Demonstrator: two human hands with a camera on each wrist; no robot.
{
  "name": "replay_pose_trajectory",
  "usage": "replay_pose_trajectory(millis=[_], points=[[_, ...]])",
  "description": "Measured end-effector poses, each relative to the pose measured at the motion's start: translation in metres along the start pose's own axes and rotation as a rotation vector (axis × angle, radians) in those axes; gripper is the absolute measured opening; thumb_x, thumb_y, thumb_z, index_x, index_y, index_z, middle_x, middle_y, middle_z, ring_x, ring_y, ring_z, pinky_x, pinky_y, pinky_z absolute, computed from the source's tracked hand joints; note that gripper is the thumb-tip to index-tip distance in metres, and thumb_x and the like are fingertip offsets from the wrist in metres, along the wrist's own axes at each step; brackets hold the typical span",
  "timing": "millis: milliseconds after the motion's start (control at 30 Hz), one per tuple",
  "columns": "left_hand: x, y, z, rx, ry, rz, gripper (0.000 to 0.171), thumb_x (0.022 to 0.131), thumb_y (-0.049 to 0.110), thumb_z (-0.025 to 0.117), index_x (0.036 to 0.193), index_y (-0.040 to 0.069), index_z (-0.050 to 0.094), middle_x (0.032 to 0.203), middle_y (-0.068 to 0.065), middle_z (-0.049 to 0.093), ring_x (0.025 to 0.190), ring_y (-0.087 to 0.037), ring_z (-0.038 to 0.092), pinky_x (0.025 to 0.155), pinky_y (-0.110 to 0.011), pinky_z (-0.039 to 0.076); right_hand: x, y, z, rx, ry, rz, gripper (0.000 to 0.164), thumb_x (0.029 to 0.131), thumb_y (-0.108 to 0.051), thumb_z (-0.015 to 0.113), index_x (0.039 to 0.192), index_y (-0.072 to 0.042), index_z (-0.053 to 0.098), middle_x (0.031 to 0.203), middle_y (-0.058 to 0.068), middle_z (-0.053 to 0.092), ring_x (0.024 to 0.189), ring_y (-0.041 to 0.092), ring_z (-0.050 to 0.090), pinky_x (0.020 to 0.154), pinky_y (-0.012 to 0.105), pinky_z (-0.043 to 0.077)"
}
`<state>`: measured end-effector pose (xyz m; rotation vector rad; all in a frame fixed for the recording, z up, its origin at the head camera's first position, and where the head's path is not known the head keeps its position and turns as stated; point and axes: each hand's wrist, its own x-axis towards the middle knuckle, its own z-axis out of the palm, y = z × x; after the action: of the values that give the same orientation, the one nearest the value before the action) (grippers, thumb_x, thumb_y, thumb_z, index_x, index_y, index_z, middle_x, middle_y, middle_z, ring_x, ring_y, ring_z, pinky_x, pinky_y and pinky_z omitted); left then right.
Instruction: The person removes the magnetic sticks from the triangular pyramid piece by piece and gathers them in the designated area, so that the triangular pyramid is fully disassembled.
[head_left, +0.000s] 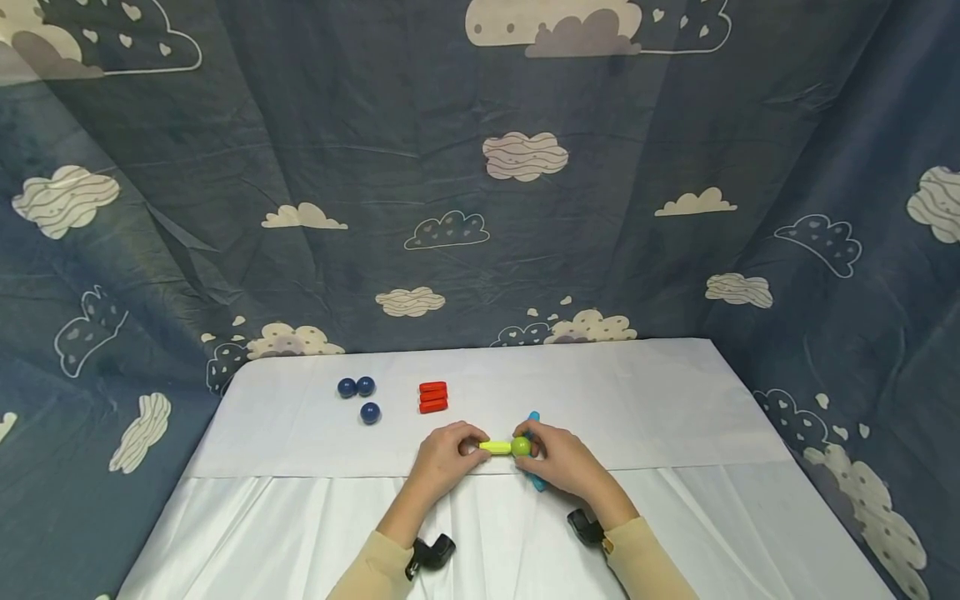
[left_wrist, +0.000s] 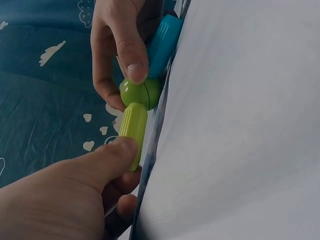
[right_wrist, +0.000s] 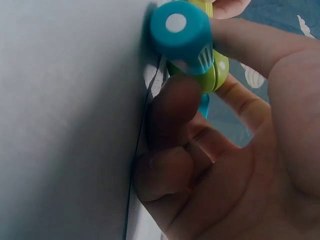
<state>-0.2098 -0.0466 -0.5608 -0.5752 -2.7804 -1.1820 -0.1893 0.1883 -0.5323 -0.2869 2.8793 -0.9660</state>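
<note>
Between finger and thumb, my left hand (head_left: 444, 457) pinches a short ridged yellow-green rod (head_left: 495, 447). The rod's other end meets a green ball (head_left: 521, 447), which my right hand (head_left: 568, 460) grips from the right. In the left wrist view, the right thumb presses on the ball (left_wrist: 134, 94). Two blue rods lie at the ball: one (head_left: 534, 416) points away from me and the other (head_left: 537, 482) toward me. The right wrist view shows the near blue rod (right_wrist: 192, 42) end-on, with a white disc on its end. Fingers partly hide the joints.
Left of the hands, farther back on the white-covered table (head_left: 300, 450), sit three dark blue balls (head_left: 370, 413). Three red rods (head_left: 432, 397) lie side by side near them. A dark curtain with cloud prints (head_left: 450, 183) hangs behind and at both sides.
</note>
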Motion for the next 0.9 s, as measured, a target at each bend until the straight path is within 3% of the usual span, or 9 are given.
replay_pose_trajectory(millis=[400, 900], points=[[-0.0024, -0.0006, -0.0044, -0.048, -0.098, 0.002, 0.014, 0.090, 0.035, 0.085, 0.101, 0.028, 0.081, 0.082, 0.015, 0.066, 0.072, -0.001, 0.054, 0.068, -0.021, 0.044, -0.0005, 0.0040, -0.0020, 0.021, -0.022, -0.005, 0.032, 0.091, -0.029, 0.085, 0.119, -0.024, 0.070, 0.084, -0.006, 0.058, 0.076, 0.013, 0.050, 0.068, 0.028, 0.041], [-0.0020, -0.0035, -0.0048, -0.236, -0.124, 0.013, 0.013, 0.091, 0.028, 0.084, 0.104, 0.027, 0.082, 0.090, 0.014, 0.072, 0.081, -0.001, 0.059, 0.076, -0.020, 0.050, 0.0023, 0.0063, -0.0012, 0.029, -0.003, 0.038, 0.026, 0.092, -0.030, 0.084, 0.115, -0.026, 0.072, 0.081, -0.006, 0.056, 0.076, 0.013, 0.050, 0.069, 0.029, 0.042]])
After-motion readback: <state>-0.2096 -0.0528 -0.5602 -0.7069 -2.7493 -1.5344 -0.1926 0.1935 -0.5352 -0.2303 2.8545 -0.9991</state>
